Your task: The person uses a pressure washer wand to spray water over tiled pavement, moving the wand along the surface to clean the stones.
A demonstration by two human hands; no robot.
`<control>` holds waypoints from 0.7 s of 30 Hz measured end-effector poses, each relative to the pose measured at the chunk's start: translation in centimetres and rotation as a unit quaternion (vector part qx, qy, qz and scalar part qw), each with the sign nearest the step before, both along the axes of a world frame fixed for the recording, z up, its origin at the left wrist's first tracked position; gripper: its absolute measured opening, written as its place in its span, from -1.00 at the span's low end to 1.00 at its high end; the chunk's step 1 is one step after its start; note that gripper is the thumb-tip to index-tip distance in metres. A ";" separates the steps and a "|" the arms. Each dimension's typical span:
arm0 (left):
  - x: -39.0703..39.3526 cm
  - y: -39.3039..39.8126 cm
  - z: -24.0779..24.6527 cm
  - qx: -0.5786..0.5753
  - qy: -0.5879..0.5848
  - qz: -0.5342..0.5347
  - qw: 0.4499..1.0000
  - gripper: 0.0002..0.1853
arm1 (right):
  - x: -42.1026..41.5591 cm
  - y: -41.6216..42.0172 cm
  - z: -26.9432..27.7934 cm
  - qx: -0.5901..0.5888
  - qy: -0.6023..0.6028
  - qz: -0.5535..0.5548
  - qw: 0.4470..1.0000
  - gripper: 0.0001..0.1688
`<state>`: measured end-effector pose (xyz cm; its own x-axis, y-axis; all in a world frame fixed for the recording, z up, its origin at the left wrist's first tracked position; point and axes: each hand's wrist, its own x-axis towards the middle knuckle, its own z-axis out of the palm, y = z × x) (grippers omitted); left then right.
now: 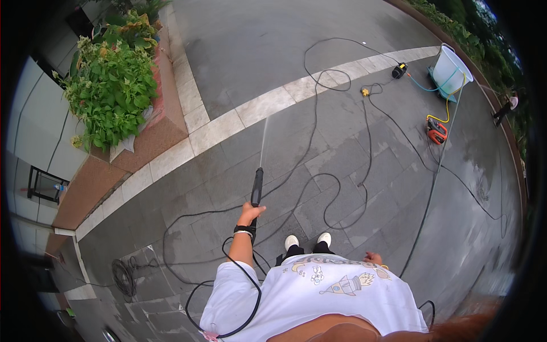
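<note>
My left hand (252, 212), with a dark band at the wrist, is closed around the grip of a black pressure washer spray gun (257, 188). A thin jet of water leaves its nozzle toward the pale stone border (237, 119). A black hose (260, 295) loops over my left arm and runs across the grey paving. My right hand (374, 258) hangs beside my white T-shirt, partly hidden by it, its fingers loosely apart; no object shows in it. My white shoes (292, 242) stand on the wet paving.
Hoses and cables snake over the ground at front and right, near a black-and-yellow device (399, 70), an orange-and-black machine (436, 131) and a white tub (451, 70) on a green base. A planter (166, 133) edges the left. A coiled hose (124, 277) lies lower left. Another person (507, 108) stands far right.
</note>
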<state>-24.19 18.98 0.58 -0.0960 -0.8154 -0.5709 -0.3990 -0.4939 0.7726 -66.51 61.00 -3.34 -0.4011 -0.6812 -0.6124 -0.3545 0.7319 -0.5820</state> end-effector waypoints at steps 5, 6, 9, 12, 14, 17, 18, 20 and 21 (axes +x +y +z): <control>6.1 3.2 -0.4 0.018 -0.020 0.101 0.994 -0.68 | 0.8 -0.8 -0.6 0.002 -0.038 -0.009 0.999 -0.45; 6.9 4.1 0.1 0.011 -0.025 0.121 0.992 -0.69 | 0.9 -1.1 -0.7 0.000 -0.038 0.003 0.999 -0.45; 7.1 5.5 0.8 0.024 -0.029 0.097 0.995 -0.69 | 0.6 -2.0 -1.0 -0.002 -0.035 0.028 0.999 -0.44; 5.5 6.0 0.7 0.005 0.013 0.081 0.997 -0.68 | 0.6 -3.4 -1.0 0.004 -0.031 0.040 0.999 -0.43; 5.4 6.2 0.9 -0.002 0.043 0.089 0.995 -0.68 | 1.0 -4.8 -0.5 -0.007 -0.034 0.049 0.998 -0.42; 7.3 6.7 -0.4 -0.003 0.006 0.144 0.990 -0.69 | 1.6 -6.3 0.9 -0.013 -0.037 0.053 0.998 -0.41; 8.3 7.2 -0.2 -0.013 0.021 0.153 0.988 -0.69 | 1.8 -6.4 1.1 -0.012 -0.041 0.051 0.998 -0.41; 11.5 9.0 -0.1 0.004 0.027 0.222 0.975 -0.70 | 2.0 -6.9 1.5 -0.003 -0.037 0.075 0.996 -0.40; 13.0 9.8 -0.1 0.008 0.013 0.242 0.970 -0.70 | 2.2 -7.0 1.3 0.001 -0.038 0.087 0.996 -0.40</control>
